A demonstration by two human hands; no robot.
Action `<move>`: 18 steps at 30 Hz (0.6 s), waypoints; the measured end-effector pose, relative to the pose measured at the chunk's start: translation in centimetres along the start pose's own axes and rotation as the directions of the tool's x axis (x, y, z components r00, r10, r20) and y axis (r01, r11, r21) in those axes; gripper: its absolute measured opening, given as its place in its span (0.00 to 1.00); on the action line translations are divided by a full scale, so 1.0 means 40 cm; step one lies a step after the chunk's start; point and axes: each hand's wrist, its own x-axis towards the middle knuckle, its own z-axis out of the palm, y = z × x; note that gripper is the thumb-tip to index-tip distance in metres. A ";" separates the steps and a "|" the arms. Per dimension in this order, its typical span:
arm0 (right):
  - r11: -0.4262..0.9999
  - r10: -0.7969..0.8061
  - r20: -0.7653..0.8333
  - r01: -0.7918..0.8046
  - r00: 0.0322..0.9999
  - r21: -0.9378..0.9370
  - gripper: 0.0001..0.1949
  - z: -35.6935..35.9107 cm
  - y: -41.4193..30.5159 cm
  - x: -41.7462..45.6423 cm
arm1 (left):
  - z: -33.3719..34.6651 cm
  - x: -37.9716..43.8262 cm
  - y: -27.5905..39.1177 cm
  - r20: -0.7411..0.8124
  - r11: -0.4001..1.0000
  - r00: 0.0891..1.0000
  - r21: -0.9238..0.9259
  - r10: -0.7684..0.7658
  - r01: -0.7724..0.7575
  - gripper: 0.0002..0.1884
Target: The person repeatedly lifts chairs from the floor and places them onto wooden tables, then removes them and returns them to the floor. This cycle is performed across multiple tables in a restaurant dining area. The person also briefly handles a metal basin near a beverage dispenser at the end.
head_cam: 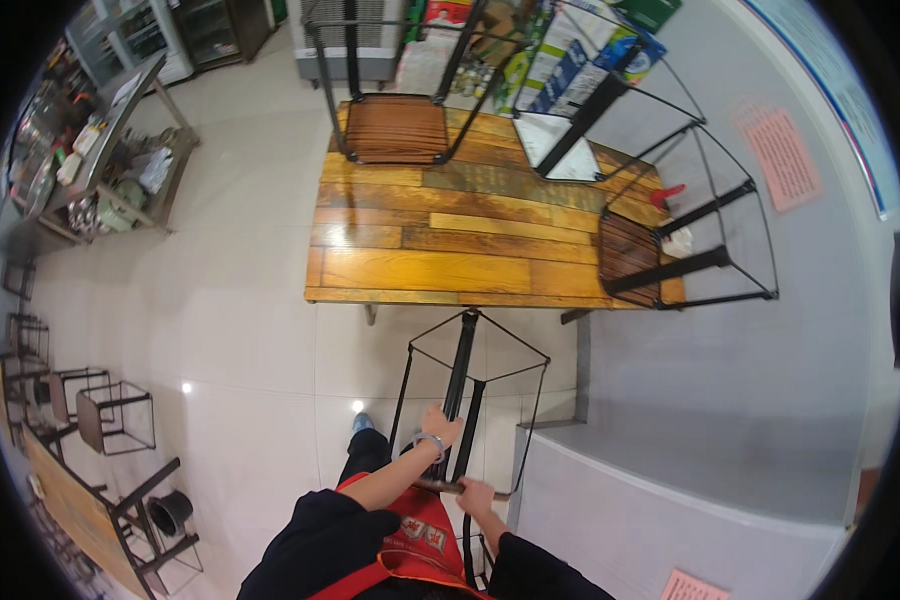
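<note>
A stool with a black metal frame (466, 442) is tilted in front of me, its legs pointing away towards the wooden table (420, 270) and its brown seat edge near my apron. My left hand (441, 429), with a bracelet at the wrist, is closed around one leg. My right hand (475, 496) grips the edge of the seat. Upturned on the table are a stool with a brown seat (396, 129) at the far left, one with a pale seat underside (559, 146) at the back right, and another brown-seated stool (630, 259) at the right.
A grey wall ledge (675, 480) runs along my right. Cartons (570, 67) and an air cooler (345, 52) stand behind the table. On the left are a steel worktable (97, 150), several stools (101, 420), another table (75, 502) and a black bucket (169, 513).
</note>
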 end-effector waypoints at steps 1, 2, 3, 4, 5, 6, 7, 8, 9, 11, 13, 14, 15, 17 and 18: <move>0.999 -0.009 0.007 0.009 1.000 -0.037 0.13 -0.008 0.004 0.068 | -0.020 0.012 -0.034 -0.101 0.998 0.993 0.038 0.059 -0.055 0.27; 0.997 -0.075 -0.014 0.075 0.997 -0.022 0.13 -0.020 0.009 0.139 | -0.044 0.021 -0.076 -0.099 0.993 0.992 -0.083 0.081 -0.090 0.27; 0.990 -0.141 -0.039 0.141 0.989 -0.009 0.13 -0.033 0.015 0.216 | -0.072 0.026 -0.127 -0.020 0.984 1.000 -0.175 -0.018 0.014 0.26; 0.992 -0.123 -0.012 0.123 0.992 -0.004 0.14 -0.037 0.011 0.291 | -0.093 0.023 -0.184 -0.099 0.967 0.994 -0.255 -0.042 0.015 0.22; 0.993 -0.115 -0.003 0.115 0.993 0.006 0.14 -0.039 0.003 0.366 | -0.125 0.025 -0.246 -0.017 0.961 0.987 -0.231 -0.158 0.150 0.20; 0.993 -0.113 0.067 0.115 0.991 -0.029 0.14 -0.037 -0.008 0.440 | -0.157 0.033 -0.307 0.039 0.952 0.971 -0.192 -0.235 0.238 0.17; 0.993 -0.088 0.132 0.097 0.987 -0.060 0.15 -0.026 -0.020 0.493 | -0.178 0.017 -0.367 -0.044 0.904 0.941 -0.294 -0.336 0.309 0.13; 0.989 -0.106 0.198 0.123 0.975 -0.077 0.15 -0.010 -0.033 0.536 | -0.202 -0.003 -0.424 -0.018 0.796 0.909 -0.490 -0.417 0.356 0.09; 0.986 -0.098 0.268 0.130 0.958 -0.105 0.16 0.003 -0.045 0.580 | -0.232 -0.018 -0.477 0.022 0.737 0.871 -0.521 -0.492 0.429 0.07; 0.978 -0.079 0.371 0.144 0.925 -0.149 0.16 0.025 -0.063 0.660 | -0.279 -0.061 -0.567 -0.067 0.753 0.843 -0.492 -0.533 0.437 0.08; 0.976 -0.042 0.438 0.130 0.898 -0.174 0.16 0.061 -0.090 0.714 | -0.322 -0.105 -0.636 -0.117 0.763 0.810 -0.435 -0.575 0.479 0.09; 0.967 -0.073 0.437 0.171 0.896 -0.188 0.15 0.075 -0.101 0.737 | -0.338 -0.121 -0.660 -0.104 0.726 0.791 -0.483 -0.603 0.490 0.09; 0.966 -0.079 0.454 0.180 0.888 -0.184 0.15 0.085 -0.112 0.759 | -0.354 -0.139 -0.680 -0.088 0.680 0.762 -0.526 -0.642 0.511 0.09; 0.962 -0.043 0.494 0.170 0.869 -0.215 0.14 0.102 -0.132 0.798 | -0.373 -0.169 -0.709 -0.110 0.649 0.741 -0.578 -0.663 0.495 0.09; 0.968 -0.028 0.501 0.150 0.865 -0.203 0.15 0.106 -0.147 0.825 | -0.379 -0.176 -0.719 -0.118 0.626 0.724 -0.607 -0.680 0.489 0.09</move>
